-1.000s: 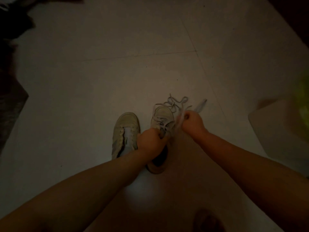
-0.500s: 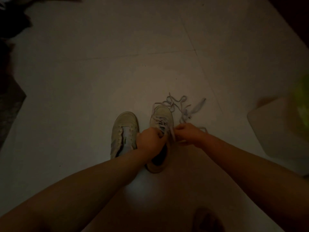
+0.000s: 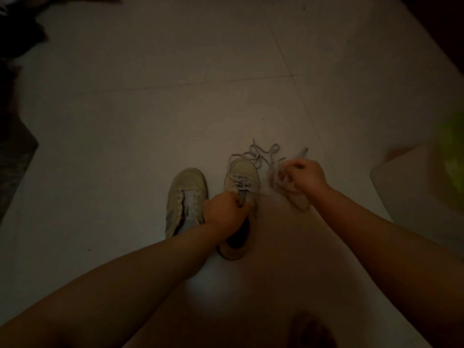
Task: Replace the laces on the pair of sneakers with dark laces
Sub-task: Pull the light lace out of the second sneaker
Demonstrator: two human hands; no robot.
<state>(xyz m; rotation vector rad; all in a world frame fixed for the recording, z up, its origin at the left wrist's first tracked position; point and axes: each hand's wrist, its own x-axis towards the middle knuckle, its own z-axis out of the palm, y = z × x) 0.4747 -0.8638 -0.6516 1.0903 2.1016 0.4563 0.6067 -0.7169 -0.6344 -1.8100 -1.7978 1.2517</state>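
Two pale sneakers stand side by side on the floor in dim light. The left sneaker (image 3: 184,197) has no lace in its eyelets. My left hand (image 3: 226,209) grips the right sneaker (image 3: 242,177) at its tongue and top eyelets. A light lace (image 3: 241,183) still crosses that shoe's lower eyelets. My right hand (image 3: 303,178) is off to the shoe's right, curled round a blurred length of the light lace. More loose lace (image 3: 263,153) lies tangled on the floor beyond the toe.
Pale floor tiles (image 3: 175,109) stretch ahead. A white box-like object (image 3: 414,184) sits at the right with a blurred green thing (image 3: 454,159) above it. Dark clutter (image 3: 15,26) fills the upper left corner, and a dark mat (image 3: 12,167) lies at the left edge.
My right hand went in to the shoe's eyelets, then pulled away to the right and up with the lace. My left hand kept its hold on the right sneaker.
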